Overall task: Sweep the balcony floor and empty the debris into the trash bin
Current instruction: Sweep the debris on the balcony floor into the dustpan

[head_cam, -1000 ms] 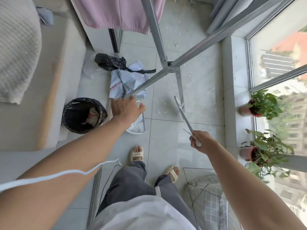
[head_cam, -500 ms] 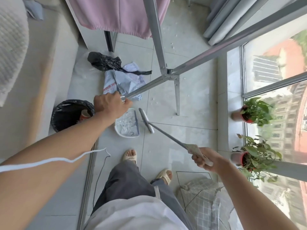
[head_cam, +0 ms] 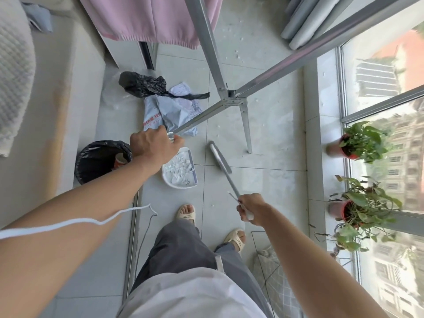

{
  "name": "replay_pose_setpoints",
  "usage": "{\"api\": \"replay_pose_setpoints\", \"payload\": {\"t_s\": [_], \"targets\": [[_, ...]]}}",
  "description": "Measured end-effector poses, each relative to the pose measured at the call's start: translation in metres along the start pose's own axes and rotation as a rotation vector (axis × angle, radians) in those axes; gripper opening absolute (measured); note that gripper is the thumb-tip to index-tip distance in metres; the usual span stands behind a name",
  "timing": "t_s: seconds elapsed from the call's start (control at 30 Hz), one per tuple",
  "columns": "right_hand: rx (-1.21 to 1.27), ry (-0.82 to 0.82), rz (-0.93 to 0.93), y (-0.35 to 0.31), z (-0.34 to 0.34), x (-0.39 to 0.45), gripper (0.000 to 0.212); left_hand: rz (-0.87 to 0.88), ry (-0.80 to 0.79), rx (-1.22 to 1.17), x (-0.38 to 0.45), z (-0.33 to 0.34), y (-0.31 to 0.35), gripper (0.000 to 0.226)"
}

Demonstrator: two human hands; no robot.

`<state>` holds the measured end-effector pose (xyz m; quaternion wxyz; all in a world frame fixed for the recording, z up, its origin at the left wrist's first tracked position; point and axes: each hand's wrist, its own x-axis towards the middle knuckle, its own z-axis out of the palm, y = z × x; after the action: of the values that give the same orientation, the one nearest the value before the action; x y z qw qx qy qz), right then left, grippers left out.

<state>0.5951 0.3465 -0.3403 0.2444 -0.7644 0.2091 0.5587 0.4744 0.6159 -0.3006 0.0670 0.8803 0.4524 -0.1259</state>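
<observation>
My left hand (head_cam: pixel 154 147) grips the top of the handle of a white dustpan (head_cam: pixel 180 173) that stands on the tiled floor and holds white scraps. My right hand (head_cam: pixel 251 208) grips the end of a long thin broom handle. The grey broom head (head_cam: pixel 219 157) rests on the floor just right of the dustpan, apart from it. A round bin lined with a black bag (head_cam: pixel 101 160) stands left of the dustpan, with a red cup inside. Small white bits lie scattered on the tiles farther ahead.
A metal drying rack (head_cam: pixel 231 97) spreads its legs over the floor ahead, pink cloth hanging from it. A black plastic bag (head_cam: pixel 144 84) and grey mailer bags (head_cam: pixel 172 113) lie beyond the dustpan. Two potted plants (head_cam: pixel 360 143) stand by the window at right. My sandalled feet (head_cam: pixel 187 212) stand below.
The broom head swung down left beside the dustpan, then drew back a little to the right. My left hand stayed on the dustpan handle. The view shifted slightly.
</observation>
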Motion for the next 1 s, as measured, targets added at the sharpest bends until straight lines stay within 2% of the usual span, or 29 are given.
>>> {"api": "replay_pose_setpoints", "payload": {"t_s": [0.07, 0.23, 0.3, 0.4, 0.53, 0.7, 0.77, 0.87, 1.0], "targets": [[-0.031, -0.037, 0.025, 0.007, -0.011, -0.009, 0.014, -0.002, 0.004, 0.002, 0.002, 0.0, 0.0, 0.05], [0.339, -0.168, 0.046, 0.012, -0.088, -0.028, 0.02, 0.0, 0.003, 0.002, 0.007, -0.002, 0.002, 0.051], [0.416, -0.183, 0.035, 0.011, -0.108, -0.033, 0.024, -0.003, 0.002, -0.002, 0.01, -0.002, 0.002, 0.052], [0.28, -0.098, -0.041, 0.001, -0.105, -0.032, 0.018, 0.001, 0.004, -0.009, 0.013, 0.0, 0.005, 0.054], [0.077, 0.073, -0.137, -0.034, -0.066, -0.021, 0.01, 0.009, 0.006, -0.012, 0.012, 0.001, 0.005, 0.054], [0.041, 0.062, -0.256, -0.082, -0.018, 0.014, 0.002, -0.015, -0.005, -0.007, 0.005, 0.004, -0.007, 0.052], [-0.001, 0.055, -0.274, -0.094, 0.001, 0.028, 0.006, -0.023, -0.007, 0.001, 0.001, 0.006, -0.011, 0.052], [-0.076, 0.045, -0.254, -0.095, 0.021, 0.038, 0.009, -0.027, -0.014, 0.01, -0.002, 0.006, -0.011, 0.052], [-0.216, 0.065, -0.088, -0.065, 0.018, 0.024, 0.005, -0.026, -0.016, 0.002, 0.001, 0.004, -0.002, 0.05]]}}
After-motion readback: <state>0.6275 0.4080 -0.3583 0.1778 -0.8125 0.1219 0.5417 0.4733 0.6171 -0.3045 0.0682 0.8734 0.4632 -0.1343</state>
